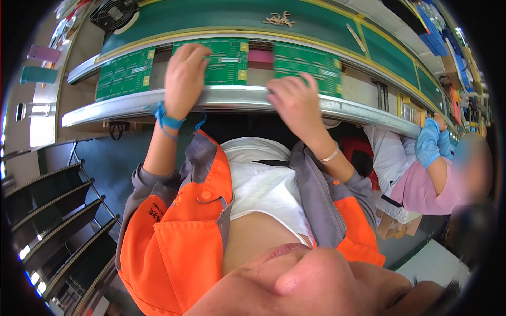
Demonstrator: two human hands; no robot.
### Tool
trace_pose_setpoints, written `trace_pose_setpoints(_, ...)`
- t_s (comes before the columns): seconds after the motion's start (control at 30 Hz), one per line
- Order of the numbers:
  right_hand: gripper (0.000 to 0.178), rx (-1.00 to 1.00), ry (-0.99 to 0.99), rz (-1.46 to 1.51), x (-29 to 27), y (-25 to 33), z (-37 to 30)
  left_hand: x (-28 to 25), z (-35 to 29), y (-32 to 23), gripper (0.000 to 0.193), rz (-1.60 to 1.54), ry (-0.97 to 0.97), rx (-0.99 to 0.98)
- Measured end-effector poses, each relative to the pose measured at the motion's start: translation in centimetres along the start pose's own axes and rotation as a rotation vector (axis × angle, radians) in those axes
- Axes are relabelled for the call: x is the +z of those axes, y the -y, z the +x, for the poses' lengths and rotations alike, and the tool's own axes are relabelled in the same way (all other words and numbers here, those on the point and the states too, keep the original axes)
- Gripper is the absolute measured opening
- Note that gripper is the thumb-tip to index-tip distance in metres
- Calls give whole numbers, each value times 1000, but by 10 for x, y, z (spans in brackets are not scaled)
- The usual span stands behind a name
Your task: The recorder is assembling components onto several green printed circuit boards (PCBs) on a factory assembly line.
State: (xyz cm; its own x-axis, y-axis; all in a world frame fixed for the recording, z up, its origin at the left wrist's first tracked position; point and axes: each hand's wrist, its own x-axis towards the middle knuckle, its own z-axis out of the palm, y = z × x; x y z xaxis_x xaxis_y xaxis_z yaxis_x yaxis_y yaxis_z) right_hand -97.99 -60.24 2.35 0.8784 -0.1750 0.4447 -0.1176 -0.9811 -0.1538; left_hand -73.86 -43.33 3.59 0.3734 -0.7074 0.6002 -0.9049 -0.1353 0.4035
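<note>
Three green circuit boards lie in a row between two metal rails: a left board (125, 75), a middle board (226, 60) and a right board (308, 66), which looks smeared by motion. My left hand (184, 79) reaches over the near rail (232, 99) onto the left part of the middle board, fingers bent but loose, with nothing seen in them. A blue wrist strap (169, 122) circles that wrist. Across the rail at the near edge of the right board is my right hand (296, 102), its fingers apart and bent; some fingertips' contact is hidden.
Beyond the rails runs a green, yellow-edged surface (211, 20) with a small heap of tan pieces (279, 19). A black fan (114, 15) stands far left. A slotted rack (58, 210) is at lower left. Another person in a pink top (424, 181) works at the right.
</note>
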Motion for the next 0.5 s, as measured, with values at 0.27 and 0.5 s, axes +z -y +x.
trace_pose_setpoints(0.27,48,-182,88,124,23,48,43,-75,-53,111,30,456,-238,-317)
trace_pose_setpoints(0.5,61,-178,221,149,34,68,52,-111,-74,233,52,688,-119,-556)
